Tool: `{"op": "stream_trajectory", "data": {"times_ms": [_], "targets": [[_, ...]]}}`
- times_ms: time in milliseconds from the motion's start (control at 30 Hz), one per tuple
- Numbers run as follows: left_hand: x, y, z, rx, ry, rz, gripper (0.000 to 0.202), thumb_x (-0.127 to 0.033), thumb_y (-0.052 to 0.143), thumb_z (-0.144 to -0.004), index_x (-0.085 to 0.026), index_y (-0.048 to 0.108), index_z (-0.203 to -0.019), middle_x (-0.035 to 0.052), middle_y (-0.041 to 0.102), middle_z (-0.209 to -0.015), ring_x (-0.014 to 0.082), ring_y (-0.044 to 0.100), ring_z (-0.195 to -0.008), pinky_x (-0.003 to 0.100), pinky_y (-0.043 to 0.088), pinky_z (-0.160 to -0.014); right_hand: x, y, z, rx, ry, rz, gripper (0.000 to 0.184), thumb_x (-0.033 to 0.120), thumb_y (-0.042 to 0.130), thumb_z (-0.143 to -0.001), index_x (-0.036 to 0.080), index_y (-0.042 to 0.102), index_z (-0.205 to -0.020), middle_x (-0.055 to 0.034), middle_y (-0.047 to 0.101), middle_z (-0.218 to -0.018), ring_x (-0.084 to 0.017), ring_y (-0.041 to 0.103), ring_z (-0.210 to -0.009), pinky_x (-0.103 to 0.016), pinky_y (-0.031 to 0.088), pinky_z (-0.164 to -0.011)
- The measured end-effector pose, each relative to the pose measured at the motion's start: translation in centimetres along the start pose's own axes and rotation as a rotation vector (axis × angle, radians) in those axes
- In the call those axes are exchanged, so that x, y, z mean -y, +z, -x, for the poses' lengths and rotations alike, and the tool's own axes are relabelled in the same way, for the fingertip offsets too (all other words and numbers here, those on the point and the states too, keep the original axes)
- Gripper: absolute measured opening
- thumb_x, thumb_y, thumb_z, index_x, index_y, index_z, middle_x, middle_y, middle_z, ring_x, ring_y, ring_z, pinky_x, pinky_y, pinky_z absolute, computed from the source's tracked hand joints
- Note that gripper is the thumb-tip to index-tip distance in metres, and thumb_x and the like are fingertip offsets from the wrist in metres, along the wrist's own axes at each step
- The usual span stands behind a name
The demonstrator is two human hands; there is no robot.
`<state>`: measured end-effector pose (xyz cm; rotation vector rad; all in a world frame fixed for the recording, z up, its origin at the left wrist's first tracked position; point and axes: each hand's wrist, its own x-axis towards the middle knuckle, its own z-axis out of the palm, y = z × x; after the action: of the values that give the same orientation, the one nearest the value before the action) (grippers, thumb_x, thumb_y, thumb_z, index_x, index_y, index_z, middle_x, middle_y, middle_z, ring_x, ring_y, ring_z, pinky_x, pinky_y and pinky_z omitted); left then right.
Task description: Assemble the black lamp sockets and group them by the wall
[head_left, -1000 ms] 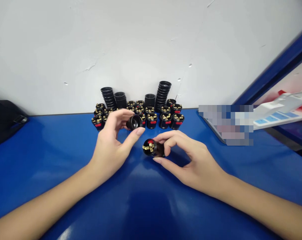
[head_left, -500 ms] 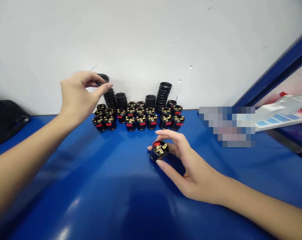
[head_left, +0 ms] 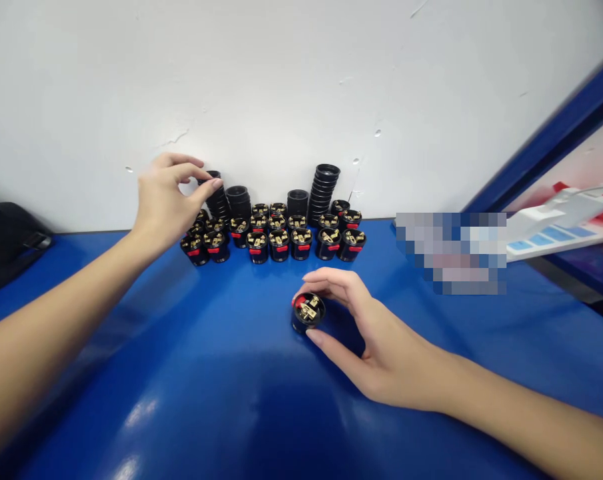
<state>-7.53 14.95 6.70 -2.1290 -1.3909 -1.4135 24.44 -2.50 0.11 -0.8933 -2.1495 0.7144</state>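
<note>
My left hand reaches to the tall stack of black rings at the back left. Its thumb and forefinger are pinched at the stack's top, closed on a black ring that they largely hide. Nearer to me, my right hand curves around a round black plug insert with brass contacts and a red clip. The thumb presses its near side and the fingers lie behind it. The insert stands low over the blue table, contacts facing up.
Several similar inserts stand in rows before the white wall. Behind them rise another tall ring stack and two shorter black stacks. A black bag lies left; a white power strip lies right.
My left hand has lowered slightly, bringing its black ring down to the stack's top. My right hand has shifted the plug insert a little left and toward me.
</note>
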Motion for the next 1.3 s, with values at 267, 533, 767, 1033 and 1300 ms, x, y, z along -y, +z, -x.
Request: {"op": "stream_trajectory", "data": {"times_ms": [267, 533, 767, 1033, 1300], "targets": [[-0.2, -0.2, 0.1, 0.029, 0.017, -0.017, 0.014, -0.031, 0.086, -0.087, -0.021, 0.083, -0.096, 0.0050, 0.075, -0.108, 0.0170, 0.066, -0.094, 0.037, 0.060, -0.087, 0.2, -0.2, -0.5, -0.048, 0.006, 0.052, 0.051, 0.018, 0.066, -0.099, 0.027, 0.045, -0.146, -0.0107, 0.063, -0.140, -0.025, 0.067, -0.132, -0.044, 0.058, -0.116], [-1.2, -0.6, 0.7, 0.060, -0.033, -0.001, 0.025, -0.020, 0.090, -0.081, -0.019, 0.080, -0.104, 0.0054, 0.068, -0.112, 0.0136, 0.066, -0.087, 0.035, 0.064, -0.085, 0.2, -0.4, -0.9, -0.060, 0.050, 0.091, 0.034, 0.027, 0.073, -0.099, 0.027, 0.057, -0.129, -0.0056, 0.071, -0.123, -0.023, 0.073, -0.113, -0.041, 0.062, -0.099], [-1.2, -0.2, 1.0, 0.038, -0.059, 0.022, 0.023, -0.018, 0.087, -0.082, -0.019, 0.077, -0.103, 0.0046, 0.065, -0.111, 0.0128, 0.069, -0.087, 0.034, 0.067, -0.085, 0.4, -0.6, -1.0, -0.050, 0.048, 0.064, 0.031, 0.024, 0.073, -0.099, 0.026, 0.059, -0.126, -0.0051, 0.072, -0.120, -0.022, 0.072, -0.109, -0.039, 0.061, -0.094], [-0.2, 0.2, 0.6, 0.029, -0.033, 0.044, 0.023, -0.022, 0.087, -0.084, -0.020, 0.076, -0.104, 0.0021, 0.064, -0.111, 0.0119, 0.068, -0.085, 0.038, 0.069, -0.084, 0.5, -0.6, -1.1, -0.054, 0.047, 0.065, 0.029, 0.024, 0.072, -0.099, 0.025, 0.060, -0.125, -0.0055, 0.074, -0.120, -0.022, 0.074, -0.107, -0.039, 0.063, -0.093], [-0.1, 0.2, 0.6, 0.014, -0.011, 0.033, 0.023, -0.026, 0.088, -0.085, -0.020, 0.076, -0.104, 0.0022, 0.066, -0.110, 0.0107, 0.067, -0.082, 0.037, 0.068, -0.080, 0.3, -0.5, -0.9, -0.050, 0.025, 0.061, 0.030, 0.021, 0.070, -0.100, 0.026, 0.059, -0.127, -0.0056, 0.077, -0.123, -0.023, 0.076, -0.110, -0.037, 0.065, -0.095]]}}
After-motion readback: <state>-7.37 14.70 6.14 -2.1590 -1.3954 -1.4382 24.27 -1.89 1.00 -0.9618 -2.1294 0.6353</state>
